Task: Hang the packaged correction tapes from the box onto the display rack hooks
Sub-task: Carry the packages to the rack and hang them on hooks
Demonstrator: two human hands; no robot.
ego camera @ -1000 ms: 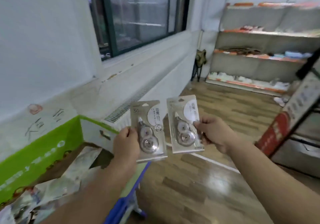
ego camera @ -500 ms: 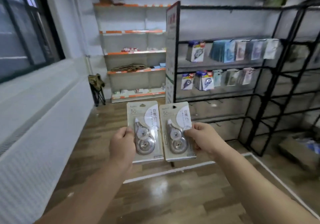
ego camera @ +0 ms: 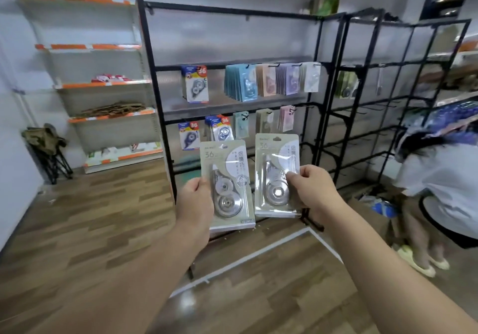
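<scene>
My left hand [ego camera: 195, 203] grips a small stack of beige packaged correction tapes [ego camera: 227, 181] by its left edge. My right hand [ego camera: 311, 191] pinches a second beige stack of correction tape packs [ego camera: 274, 170] by its right side. Both stacks are held upright in front of the black display rack [ego camera: 320, 80]. On the rack's hooks hang blue-and-white packs [ego camera: 195, 84], pastel packs [ego camera: 271, 80] and a lower row of packs [ego camera: 219, 128]. The source box is out of view.
A second black rack section [ego camera: 393, 126] with mostly bare hooks stands to the right. A person in a white top [ego camera: 445, 178] bends down at the far right beside a box on the floor [ego camera: 380, 204]. White shelves with orange trim [ego camera: 103, 85] and a folded chair [ego camera: 46, 147] stand at the left.
My view has swung right from the window and green box to the display rack, and closer to it. Both hands kept their packs; the right stack now sits higher than the left.
</scene>
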